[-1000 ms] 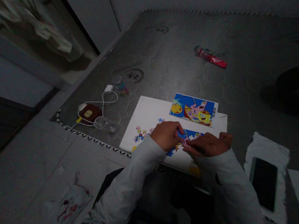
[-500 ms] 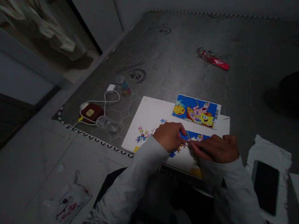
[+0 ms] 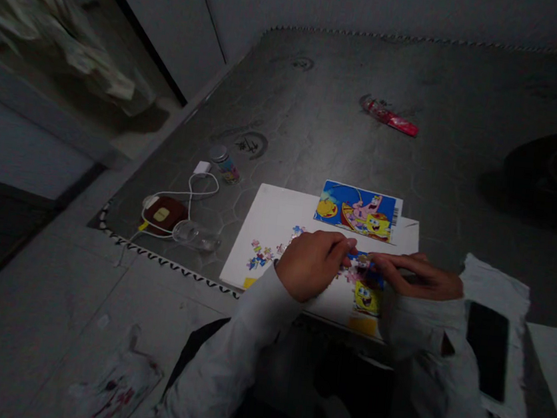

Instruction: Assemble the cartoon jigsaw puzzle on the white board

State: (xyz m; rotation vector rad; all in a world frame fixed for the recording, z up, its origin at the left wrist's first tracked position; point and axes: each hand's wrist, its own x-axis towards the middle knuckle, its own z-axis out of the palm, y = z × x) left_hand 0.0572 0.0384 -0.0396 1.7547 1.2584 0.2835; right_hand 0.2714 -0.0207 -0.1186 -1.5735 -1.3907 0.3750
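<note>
A partly joined SpongeBob jigsaw puzzle (image 3: 367, 298) lies on a white board (image 3: 279, 202), its upper part covered by my fingers. My left hand (image 3: 313, 264) is over the puzzle's left side, thumb and forefinger closed together; whatever they hold is hidden. From the right, my right hand (image 3: 419, 277) reaches in with its fingertips pinched on a small puzzle piece (image 3: 365, 260), dim and blurred, just above the picture. Several loose puzzle pieces (image 3: 260, 255) are scattered left of my left hand. Behind both hands lies the printed reference card (image 3: 357, 211) showing the cartoon picture.
Left of the board are a clear plastic cup (image 3: 198, 235), a brown box (image 3: 164, 215) with a white cable, and a small jar (image 3: 225, 164). A red packet (image 3: 392, 119) lies farther back. A phone (image 3: 486, 350) rests on white paper at right.
My right hand has drawn away to the right, uncovering the yellow SpongeBob part of the puzzle. My left hand stays almost in place. The view has shifted slightly.
</note>
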